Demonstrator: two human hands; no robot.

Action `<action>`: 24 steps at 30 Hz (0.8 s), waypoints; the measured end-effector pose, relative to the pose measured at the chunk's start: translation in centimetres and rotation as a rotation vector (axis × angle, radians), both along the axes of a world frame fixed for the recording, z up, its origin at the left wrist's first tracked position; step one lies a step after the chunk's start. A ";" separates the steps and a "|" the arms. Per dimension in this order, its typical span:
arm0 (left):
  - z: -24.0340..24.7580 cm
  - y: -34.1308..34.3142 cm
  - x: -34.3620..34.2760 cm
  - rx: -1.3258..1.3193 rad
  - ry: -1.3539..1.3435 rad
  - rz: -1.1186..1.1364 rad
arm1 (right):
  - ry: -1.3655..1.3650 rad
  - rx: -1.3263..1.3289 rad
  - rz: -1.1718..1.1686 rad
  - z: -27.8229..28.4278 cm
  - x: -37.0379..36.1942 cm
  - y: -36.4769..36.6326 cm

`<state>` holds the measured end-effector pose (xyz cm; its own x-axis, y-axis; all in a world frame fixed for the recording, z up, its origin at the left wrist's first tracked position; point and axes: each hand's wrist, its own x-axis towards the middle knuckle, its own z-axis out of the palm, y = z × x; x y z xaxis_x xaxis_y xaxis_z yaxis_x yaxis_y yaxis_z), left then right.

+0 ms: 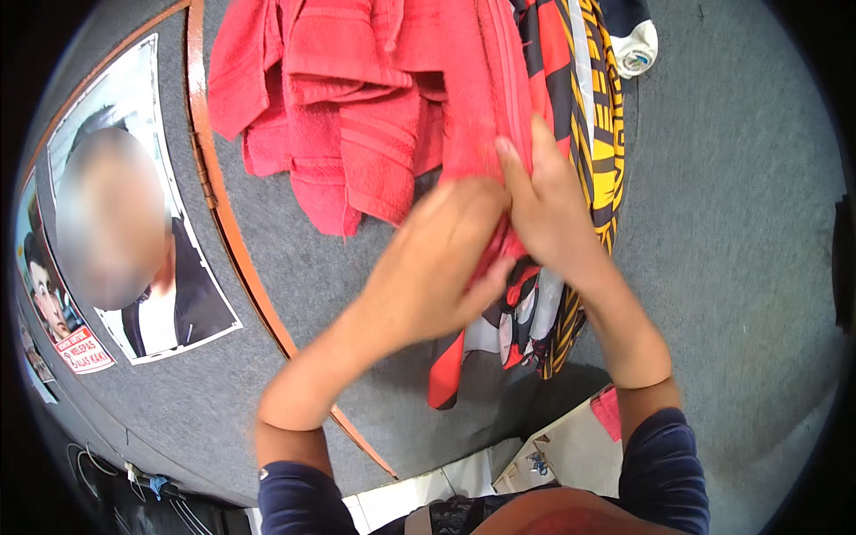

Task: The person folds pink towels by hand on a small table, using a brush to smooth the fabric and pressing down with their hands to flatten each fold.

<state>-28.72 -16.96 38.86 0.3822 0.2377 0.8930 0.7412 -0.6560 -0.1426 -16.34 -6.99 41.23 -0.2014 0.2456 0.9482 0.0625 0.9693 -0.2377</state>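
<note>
Several red terry towels (383, 152) hang against a grey wall at the upper middle. My left hand (446, 245) is closed round the lower part of the rightmost red towel (477, 98), its fingers curled and partly hidden. Close beside it, my right hand (553, 205) grips the same towel's right edge, with the thumb lying along the cloth. Behind my right hand hang patterned cloths: a red and black one (446, 373) and a yellow and black striped one (609, 192). Both forearms rise from the lower edge.
A dark cloth with a white end (635, 49) hangs at the upper right. Along the left runs a brown wooden trim (239, 241) with a hinge, beside a portrait poster (201, 299). A white cabinet (580, 446) and cables (94, 468) are low down.
</note>
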 end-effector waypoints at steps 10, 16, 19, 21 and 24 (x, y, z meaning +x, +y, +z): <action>-13.9 -1.0 0.7 -0.382 -0.016 -0.089 | -0.944 -0.398 0.468 -20.8 5.8 -5.7; -31.1 -0.6 3.5 -1.341 -0.214 -0.571 | -0.963 -0.768 0.401 -28.5 12.3 -7.2; -32.8 -1.1 5.2 -1.523 -0.240 -0.472 | -0.956 -1.036 0.284 -28.7 15.0 -7.9; -32.7 -1.5 7.1 -1.571 -0.357 -0.465 | -0.925 -1.056 0.176 -30.6 17.1 -8.8; -33.6 -0.8 7.7 -1.666 -0.186 -0.504 | -0.477 -1.230 0.315 -33.2 20.5 -9.8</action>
<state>-21.03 -17.78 5.25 0.6304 0.7665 -0.1230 0.3640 -0.1519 0.9189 4.19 -16.80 8.04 -0.6501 0.7594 -0.0270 0.1984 0.1353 -0.9707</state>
